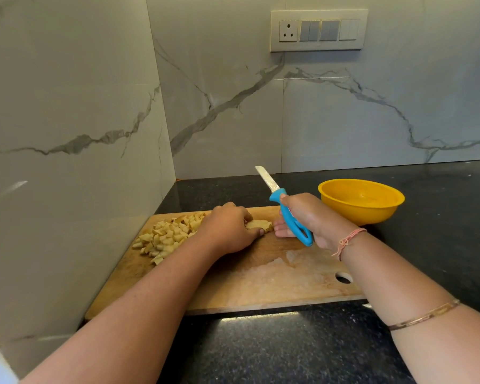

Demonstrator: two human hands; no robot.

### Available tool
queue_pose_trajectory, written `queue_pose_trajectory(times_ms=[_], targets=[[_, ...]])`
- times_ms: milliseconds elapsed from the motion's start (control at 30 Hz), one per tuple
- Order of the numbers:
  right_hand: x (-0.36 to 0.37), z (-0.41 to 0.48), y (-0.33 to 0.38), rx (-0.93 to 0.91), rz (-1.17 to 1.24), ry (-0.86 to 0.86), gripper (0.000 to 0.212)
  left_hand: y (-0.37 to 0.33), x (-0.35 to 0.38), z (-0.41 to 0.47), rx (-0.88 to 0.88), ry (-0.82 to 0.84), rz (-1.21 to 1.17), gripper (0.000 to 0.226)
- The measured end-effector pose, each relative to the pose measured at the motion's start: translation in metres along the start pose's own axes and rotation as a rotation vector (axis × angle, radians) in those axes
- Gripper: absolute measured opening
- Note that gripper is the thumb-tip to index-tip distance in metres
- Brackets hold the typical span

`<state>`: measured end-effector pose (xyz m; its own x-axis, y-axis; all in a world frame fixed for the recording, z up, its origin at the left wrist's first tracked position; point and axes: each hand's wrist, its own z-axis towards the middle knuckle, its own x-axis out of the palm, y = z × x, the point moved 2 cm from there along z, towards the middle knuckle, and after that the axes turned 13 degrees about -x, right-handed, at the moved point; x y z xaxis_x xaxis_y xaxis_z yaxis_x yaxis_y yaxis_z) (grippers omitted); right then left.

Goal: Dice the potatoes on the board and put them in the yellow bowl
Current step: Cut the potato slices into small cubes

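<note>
Left hand curled over the potato piece on the board, right hand gripping the raised knife, yellow bowl waiting empty behind: I'd tuck those fingertips under before the blade drops

bowl was yellow | knife handle blue | board tan wood | potato dice pale yellow | counter speckled black | wall grey-veined white marble

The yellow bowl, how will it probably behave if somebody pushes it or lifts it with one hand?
The yellow bowl looks like thin plastic and shows nothing inside, so it is probably light. On the glossy dark counter it may slide easily. Its wall narrows toward the base, so pressing the rim could tip it.
</note>
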<state>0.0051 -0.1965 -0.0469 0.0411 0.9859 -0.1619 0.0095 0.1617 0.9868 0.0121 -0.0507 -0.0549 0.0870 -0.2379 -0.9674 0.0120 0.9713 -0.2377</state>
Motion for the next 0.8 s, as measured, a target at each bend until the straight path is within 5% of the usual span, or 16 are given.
queue_pose_trajectory(times_ms=[467, 800], targets=[[0.005, 0.003, -0.001, -0.033, 0.033, -0.030, 0.041, 0.002, -0.010, -0.003, 0.018, 0.154, -0.200, 0.048], [0.009, 0.006, -0.003, -0.046, 0.106, 0.031, 0.046, 0.001, -0.009, -0.004, -0.020, 0.081, -0.263, 0.045]])
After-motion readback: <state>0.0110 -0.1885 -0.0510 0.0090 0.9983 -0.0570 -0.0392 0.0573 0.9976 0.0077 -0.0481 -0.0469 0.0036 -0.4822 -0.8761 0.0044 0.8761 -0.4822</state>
